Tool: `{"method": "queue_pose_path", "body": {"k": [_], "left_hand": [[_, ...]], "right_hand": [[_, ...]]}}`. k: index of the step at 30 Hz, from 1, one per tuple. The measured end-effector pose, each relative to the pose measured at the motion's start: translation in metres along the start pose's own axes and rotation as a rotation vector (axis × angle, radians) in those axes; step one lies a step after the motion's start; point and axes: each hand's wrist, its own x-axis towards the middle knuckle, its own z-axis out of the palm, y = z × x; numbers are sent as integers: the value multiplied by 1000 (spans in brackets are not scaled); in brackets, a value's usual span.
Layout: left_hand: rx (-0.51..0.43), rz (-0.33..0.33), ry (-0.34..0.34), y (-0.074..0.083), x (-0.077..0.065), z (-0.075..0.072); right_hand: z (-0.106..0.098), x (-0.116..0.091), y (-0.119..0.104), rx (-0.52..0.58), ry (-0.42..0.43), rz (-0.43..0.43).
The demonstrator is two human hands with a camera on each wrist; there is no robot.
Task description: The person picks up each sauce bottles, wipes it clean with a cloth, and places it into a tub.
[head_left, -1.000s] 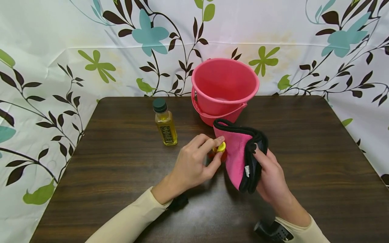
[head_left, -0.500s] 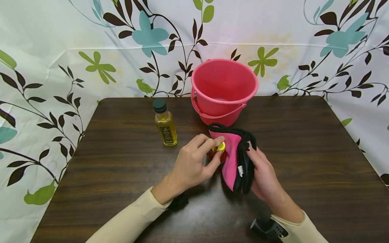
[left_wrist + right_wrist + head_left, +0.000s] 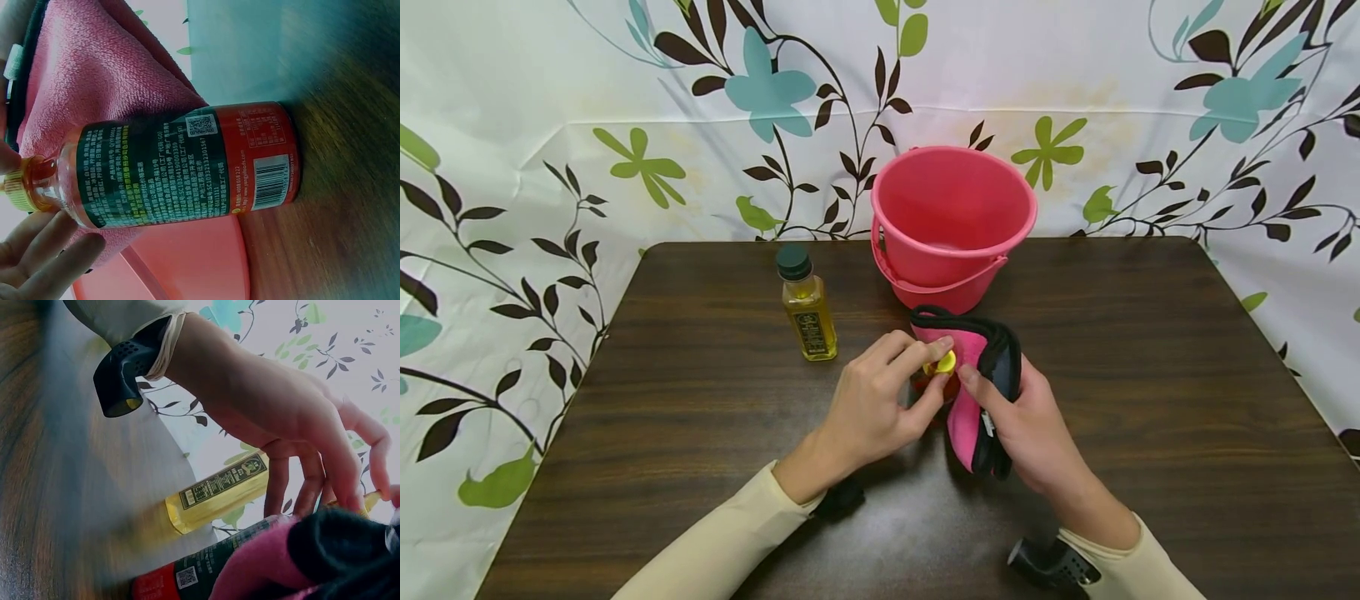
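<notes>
My left hand (image 3: 876,396) pinches the yellow cap (image 3: 945,362) of a sauce bottle (image 3: 181,169) with thumb and fingers. The bottle stands upright on the table, its dark green and red label facing the left wrist camera; from the head view it is mostly hidden behind my hand and the cloth. In my right hand (image 3: 1033,433) I grip a folded pink plush cloth (image 3: 962,437) with black edging and a small white tag. The thumb lies over its near face, and the cloth is right up against the far side of the bottle.
A pink bucket (image 3: 925,267) with its handle down stands behind the cloth. To the left is an upright glass bottle of yellow oil (image 3: 811,321) with a dark green cap. The dark wooden table (image 3: 700,400) meets a patterned curtain (image 3: 700,150) at the back.
My right hand has moved left with the cloth, bringing it up to the sauce bottle, and its thumb has shifted onto the pink side. The left hand has stayed on the cap.
</notes>
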Motion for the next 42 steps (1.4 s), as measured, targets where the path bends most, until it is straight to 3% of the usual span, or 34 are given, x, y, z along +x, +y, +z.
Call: {"method": "queue_pose_path", "body": {"k": [8, 17, 31, 42], "left_hand": [[-47, -31, -18, 0, -1, -1], [-97, -41, -22, -1, -2, 0], [-95, -44, -24, -2, -3, 1], [-99, -49, -25, -2, -3, 1]], "right_hand": [[3, 0, 6, 18, 57, 39], [5, 0, 23, 55, 1, 35], [3, 9, 51, 17, 19, 139], [-2, 18, 61, -198, 14, 126]]}}
